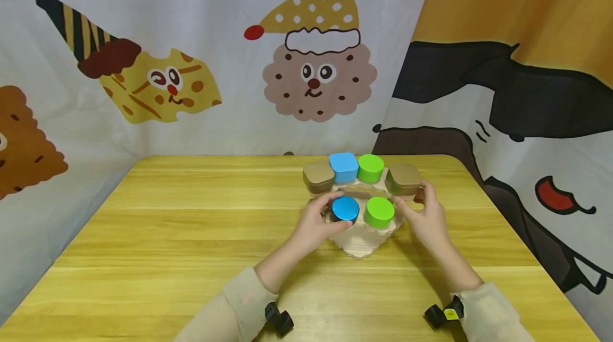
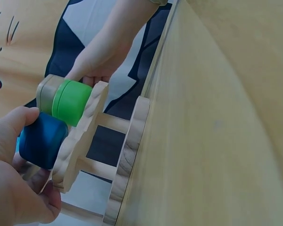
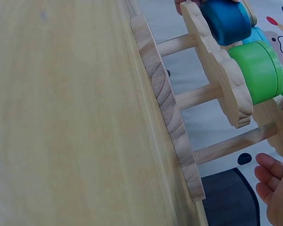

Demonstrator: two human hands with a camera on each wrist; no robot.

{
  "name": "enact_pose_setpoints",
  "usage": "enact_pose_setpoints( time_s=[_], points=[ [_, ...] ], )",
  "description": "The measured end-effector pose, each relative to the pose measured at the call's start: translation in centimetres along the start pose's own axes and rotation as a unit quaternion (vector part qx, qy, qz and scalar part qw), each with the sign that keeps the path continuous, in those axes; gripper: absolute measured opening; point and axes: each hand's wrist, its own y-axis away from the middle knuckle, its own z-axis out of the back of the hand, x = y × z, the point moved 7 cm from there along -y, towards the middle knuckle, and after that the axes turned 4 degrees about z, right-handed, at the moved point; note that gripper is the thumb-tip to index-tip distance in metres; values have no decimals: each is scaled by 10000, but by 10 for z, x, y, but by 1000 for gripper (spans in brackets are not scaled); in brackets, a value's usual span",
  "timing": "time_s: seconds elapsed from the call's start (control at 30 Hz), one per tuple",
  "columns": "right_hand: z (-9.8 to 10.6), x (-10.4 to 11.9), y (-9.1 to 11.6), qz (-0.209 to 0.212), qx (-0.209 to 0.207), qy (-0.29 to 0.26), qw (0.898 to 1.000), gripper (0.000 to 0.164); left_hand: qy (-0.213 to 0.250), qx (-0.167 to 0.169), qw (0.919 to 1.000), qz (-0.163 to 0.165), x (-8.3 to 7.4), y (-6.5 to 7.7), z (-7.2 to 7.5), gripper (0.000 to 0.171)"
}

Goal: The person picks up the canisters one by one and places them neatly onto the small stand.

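Observation:
A two-tier wooden stand with scalloped edges (image 1: 360, 241) holds several small lidded jars. My left hand (image 1: 318, 219) has thumb and forefinger around a round blue jar (image 1: 345, 208) on the front tier. Beside that jar is a round green jar (image 1: 380, 213). My right hand (image 1: 428, 217) is at the right end of the rear tier, its thumb and forefinger about a gold jar (image 1: 404, 178). Its other fingers (image 3: 269, 179) curl loosely in the right wrist view. A squarish blue jar (image 1: 343, 167) and another green jar (image 1: 371, 168) sit along the rear tier.
A second gold jar (image 1: 318, 176) stands at the rear tier's left end. Round dowels (image 2: 113, 122) join the tiers to the base (image 2: 127, 155), which rests on the wooden table (image 1: 191, 225). Behind the table hangs a printed curtain (image 1: 191, 7).

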Motion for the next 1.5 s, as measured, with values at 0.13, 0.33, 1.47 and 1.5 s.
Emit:
enact_pose_setpoints(
  time_s=[0.13, 0.33, 1.47, 1.5],
  points=[
    [0, 0, 0, -8, -5, -26, 10000, 66, -12, -18, 10000, 38, 1, -1, -1, 63],
    [0, -1, -1, -34, 12, -55, 10000, 66, -87, 11, 9999, -62, 0, -2, -1, 64],
    [2, 10, 0, 131, 398, 248, 9988, 70, -882, 284, 9957, -10, -7, 16, 16, 63],
    [3, 10, 1, 168, 446, 274, 9985, 71, -906, 301, 9954, -10, -8, 19, 18, 63]
  ],
)
